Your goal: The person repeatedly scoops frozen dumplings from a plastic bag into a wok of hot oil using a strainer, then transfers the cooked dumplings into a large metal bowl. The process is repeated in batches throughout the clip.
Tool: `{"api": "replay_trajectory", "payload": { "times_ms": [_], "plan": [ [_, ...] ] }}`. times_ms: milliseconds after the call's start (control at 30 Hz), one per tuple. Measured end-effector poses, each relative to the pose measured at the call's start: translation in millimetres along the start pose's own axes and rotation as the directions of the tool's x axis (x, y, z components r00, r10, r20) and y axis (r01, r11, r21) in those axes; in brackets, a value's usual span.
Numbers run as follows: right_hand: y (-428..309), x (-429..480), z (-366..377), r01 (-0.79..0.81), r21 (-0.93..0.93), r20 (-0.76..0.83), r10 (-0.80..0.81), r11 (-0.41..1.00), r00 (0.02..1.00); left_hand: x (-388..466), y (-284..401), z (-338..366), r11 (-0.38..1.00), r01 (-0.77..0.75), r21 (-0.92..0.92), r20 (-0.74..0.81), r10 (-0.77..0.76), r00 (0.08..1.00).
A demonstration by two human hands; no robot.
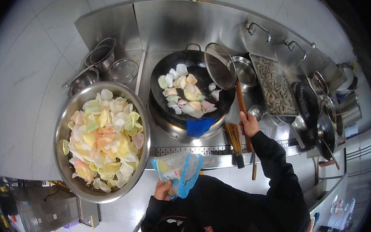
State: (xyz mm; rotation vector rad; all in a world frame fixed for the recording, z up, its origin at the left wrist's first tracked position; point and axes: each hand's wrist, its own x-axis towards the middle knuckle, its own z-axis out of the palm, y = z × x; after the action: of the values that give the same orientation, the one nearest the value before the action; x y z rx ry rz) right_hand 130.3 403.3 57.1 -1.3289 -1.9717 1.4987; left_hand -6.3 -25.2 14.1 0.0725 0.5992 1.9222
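Observation:
My left hand (pixel 163 190) grips a blue and clear plastic bag (pixel 180 175) in front of my body; the bag bears writing. In my right hand (pixel 249 124) is the wooden handle (pixel 241 98) of a round mesh strainer (pixel 219 66), tilted over the right rim of a black wok (pixel 197 57). Several pale coloured prawn crackers (pixel 190 92) lie in dark liquid in the wok, mostly on its left side. A blue cloth (pixel 200 127) drapes over the wok's near rim. To the left, a large steel basin (pixel 145 132) holds a heap of puffed crackers (pixel 105 138).
A bamboo wok brush (pixel 235 141) and a steel ladle (pixel 255 112) lie right of the wok. Beyond are a steel pot (pixel 244 70), a tray of raw shrimp (pixel 272 83) and stacked woks (pixel 324 129). Strainers (pixel 123 70) sit back left; two taps (pixel 258 30) project from the backsplash.

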Motion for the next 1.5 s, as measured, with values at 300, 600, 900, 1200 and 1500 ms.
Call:
{"api": "replay_trajectory", "payload": {
  "times_ms": [300, 600, 900, 1200, 1500],
  "plan": [
    [-12.8, 3.9, -3.6, -0.432, 0.321, 0.461, 0.26, 0.842, 0.849, -4.1, 2.7, -2.0, 1.0, -0.018, -0.015, -0.01, 0.018, 1.0],
    [-29.0, 22.0, 60.5, -0.603, 0.523, 0.712, 0.081, 0.602, 0.698, -10.2, 5.2, -5.7, 0.996, -0.028, 0.081, -0.05, 0.032, 0.998],
    [-65.1, -43.1, 8.8, 0.04, -0.083, 0.267, -0.017, 0.996, 0.963, -1.1, -5.3, -2.2, 1.0, -0.017, 0.014, 0.0, 0.017, 1.0],
    [-44.8, -10.9, -38.7, -0.045, -0.139, 0.115, 0.061, 0.989, 0.991, 8.7, -8.9, 3.5, 0.996, 0.078, 0.039, 0.026, -0.079, 0.997],
    [-38.3, 15.9, -40.3, -0.584, 0.152, 0.599, 0.396, 0.797, 0.696, -6.0, -0.4, 2.2, 1.0, -0.01, 0.003, -0.004, 0.01, 1.0]
  ]
}}
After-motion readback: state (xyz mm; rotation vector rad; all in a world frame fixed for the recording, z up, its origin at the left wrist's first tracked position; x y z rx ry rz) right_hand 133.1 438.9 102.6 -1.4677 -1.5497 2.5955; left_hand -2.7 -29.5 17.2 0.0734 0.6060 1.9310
